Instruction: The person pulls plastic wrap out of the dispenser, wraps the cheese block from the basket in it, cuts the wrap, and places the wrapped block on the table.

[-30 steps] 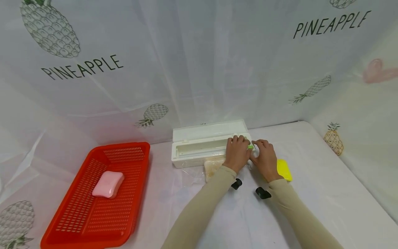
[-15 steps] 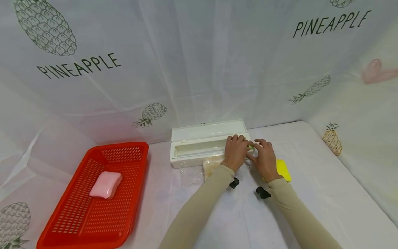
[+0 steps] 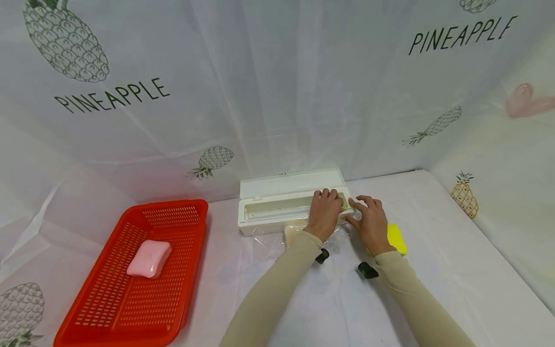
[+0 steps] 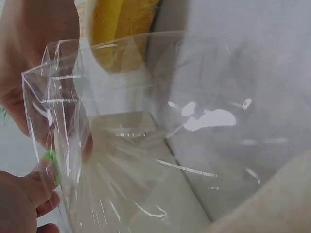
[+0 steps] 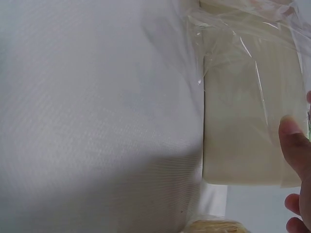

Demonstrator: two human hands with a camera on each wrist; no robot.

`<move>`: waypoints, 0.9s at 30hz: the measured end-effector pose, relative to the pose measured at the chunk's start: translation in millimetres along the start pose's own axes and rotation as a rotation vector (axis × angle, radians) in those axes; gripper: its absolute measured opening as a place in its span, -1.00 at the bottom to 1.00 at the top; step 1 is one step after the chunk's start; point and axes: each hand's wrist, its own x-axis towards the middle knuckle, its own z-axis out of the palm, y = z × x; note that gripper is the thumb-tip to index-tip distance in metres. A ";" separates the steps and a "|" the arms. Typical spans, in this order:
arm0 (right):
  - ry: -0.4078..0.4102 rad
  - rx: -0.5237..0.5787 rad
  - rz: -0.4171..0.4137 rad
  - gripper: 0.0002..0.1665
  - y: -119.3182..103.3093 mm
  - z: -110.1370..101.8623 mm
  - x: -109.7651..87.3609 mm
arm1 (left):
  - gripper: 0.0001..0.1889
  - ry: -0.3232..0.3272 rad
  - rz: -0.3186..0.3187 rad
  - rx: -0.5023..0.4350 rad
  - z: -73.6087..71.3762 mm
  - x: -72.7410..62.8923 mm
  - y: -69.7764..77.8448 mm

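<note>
A white cling film dispenser box [image 3: 260, 226] stands with its lid raised against the back cloth. My left hand [image 3: 324, 210] has its thumb and fingers at a small green slider [image 4: 50, 156] near the box's right end, pinching it. My right hand [image 3: 370, 222] grips that end, its thumb [image 5: 290, 130] pressed on the front face. Clear film [image 4: 160, 63] hangs wrinkled over the box front and spreads onto the table. A cream block [image 3: 291, 233] lies on the film's area before the box, partly hidden behind my left forearm.
A yellow block [image 3: 396, 239] lies to the right of my right hand. At the left stands a red perforated basket [image 3: 192, 270] with a pink soap-like block [image 3: 149, 259] in it. Pineapple-printed cloth [image 3: 277, 96] walls the back and sides. Black wrist-camera parts [image 3: 367, 270] sit under my wrists.
My left hand has shifted slightly left along the box, and the green slider shows a little further left too. My right hand stays at the box's right end.
</note>
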 end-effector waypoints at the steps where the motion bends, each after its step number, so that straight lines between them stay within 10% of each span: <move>1: 0.004 -0.005 -0.001 -0.30 0.4 0.0 -0.2 | -0.69 0.002 0.005 0.008 0.3 -0.4 -0.4; 12: -0.003 -0.023 0.014 -0.26 -4.2 -3.5 0.3 | -0.69 0.016 0.046 0.115 1.2 -8.0 -8.1; 27: -0.052 0.027 0.059 -0.23 -3.1 -5.4 -2.3 | -0.77 0.048 -0.011 -0.024 -4.4 -51.3 -61.1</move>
